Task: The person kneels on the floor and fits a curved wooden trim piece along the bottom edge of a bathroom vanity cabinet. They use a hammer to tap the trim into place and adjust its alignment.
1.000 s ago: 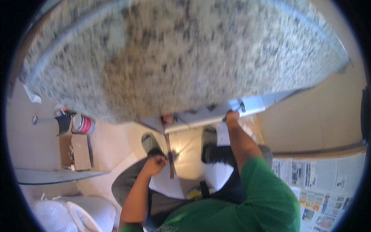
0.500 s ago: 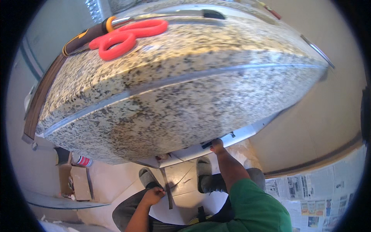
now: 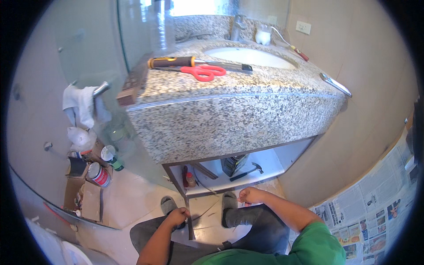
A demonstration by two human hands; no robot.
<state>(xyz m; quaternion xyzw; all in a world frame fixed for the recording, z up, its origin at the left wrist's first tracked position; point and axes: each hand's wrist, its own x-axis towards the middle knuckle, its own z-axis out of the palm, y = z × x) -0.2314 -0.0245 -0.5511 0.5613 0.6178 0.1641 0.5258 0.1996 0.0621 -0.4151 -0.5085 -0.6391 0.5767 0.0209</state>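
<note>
My left hand is closed, its fingertips at a narrow dark strip that runs down from the cabinet's front corner. My right hand is closed in a pinch in front of the cabinet opening; something small and pale seems to show at its fingertips, too small to name. Just beyond it, a hammer lies on the white cabinet floor. Also inside are a dark box-like object, a brown strip of wood and a small reddish bottle.
Above the cabinet, the speckled granite counter carries a chisel-like tool, red-handled scissors and a sink basin. Paint cans and a cardboard box stand at left. Newspaper covers the area at right.
My right hand has left the hammer and drawn back toward me; the hammer now lies on the cabinet floor. My left hand stays by the strip. The view has tilted up, showing more counter.
</note>
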